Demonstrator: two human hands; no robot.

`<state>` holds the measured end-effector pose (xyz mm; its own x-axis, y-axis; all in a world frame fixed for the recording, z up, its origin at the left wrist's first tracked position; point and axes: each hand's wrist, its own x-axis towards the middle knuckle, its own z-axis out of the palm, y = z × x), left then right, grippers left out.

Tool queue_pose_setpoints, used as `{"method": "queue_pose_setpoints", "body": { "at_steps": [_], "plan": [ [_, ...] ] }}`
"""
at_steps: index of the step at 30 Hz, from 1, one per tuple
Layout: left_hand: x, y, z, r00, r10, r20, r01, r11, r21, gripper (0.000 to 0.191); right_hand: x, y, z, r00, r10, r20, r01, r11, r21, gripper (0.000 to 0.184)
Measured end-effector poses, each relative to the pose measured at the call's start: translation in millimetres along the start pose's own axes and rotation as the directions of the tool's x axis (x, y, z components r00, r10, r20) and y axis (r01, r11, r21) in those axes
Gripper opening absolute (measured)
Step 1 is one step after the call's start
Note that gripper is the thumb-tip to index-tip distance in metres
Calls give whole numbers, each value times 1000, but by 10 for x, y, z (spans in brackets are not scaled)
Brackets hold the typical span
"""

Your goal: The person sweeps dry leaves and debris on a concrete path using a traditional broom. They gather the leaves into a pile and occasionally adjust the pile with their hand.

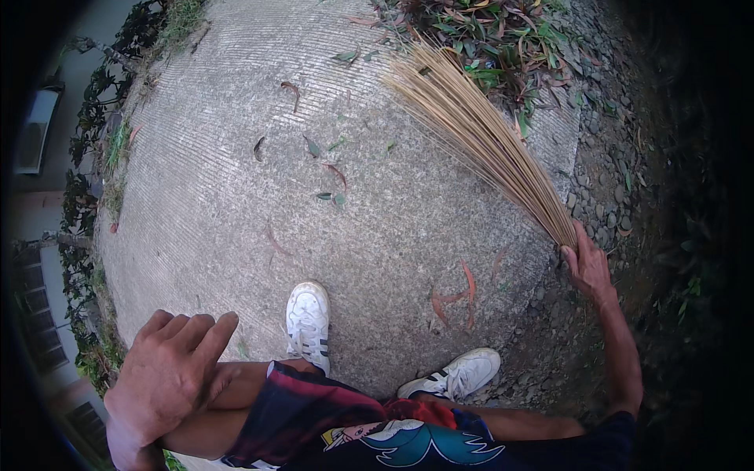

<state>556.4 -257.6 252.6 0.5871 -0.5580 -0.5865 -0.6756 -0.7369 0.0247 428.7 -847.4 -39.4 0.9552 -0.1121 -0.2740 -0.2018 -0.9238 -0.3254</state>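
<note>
A stick broom (495,135) of thin tan ribs slants across the upper right. My right hand (588,265) grips its narrow bound end, near the pavement's stony edge. The splayed tips reach a pile of green and reddish leaves (500,35); whether they press on the concrete is hard to tell. My left hand (177,365) hangs above my bent leg at lower left, back upward, with nothing visible in it. Its fingers are partly curled and the index finger stands apart. Before me on the concrete path (235,194) lie scattered leaves (333,197), some green, some brown.
White sneakers (307,324) stand on the concrete, the right one near the gravel. Loose stones and dark soil (607,194) border the path on the right. Along the left edge grow grass and shrubs (82,206), with a building wall (56,288) behind them. Curled brown leaves (468,291) lie near my right foot.
</note>
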Motion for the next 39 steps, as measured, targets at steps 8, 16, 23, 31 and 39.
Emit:
{"method": "queue_pose_setpoints", "body": {
  "at_steps": [8,16,23,31,39],
  "plan": [
    [-178,85,-34,998,-10,59,13,999,-38,59,44,-1932,461,823,-317,471,266,948,172,64],
    [-411,47,20,999,40,13,-38,993,-114,52,860,-1827,544,948,-166,271,154,986,64,66],
    [-451,-63,110,998,59,14,-59,998,12,45,799,-2359,346,915,-320,247,242,923,298,66],
    [-290,85,-38,988,153,-8,-153,988,-24,46,1243,-2885,1151,783,-505,364,456,863,218,61],
    [-492,15,23,983,166,-72,-170,984,-59,46,2246,-2375,494,999,-43,-1,42,959,281,64]
  ]
}}
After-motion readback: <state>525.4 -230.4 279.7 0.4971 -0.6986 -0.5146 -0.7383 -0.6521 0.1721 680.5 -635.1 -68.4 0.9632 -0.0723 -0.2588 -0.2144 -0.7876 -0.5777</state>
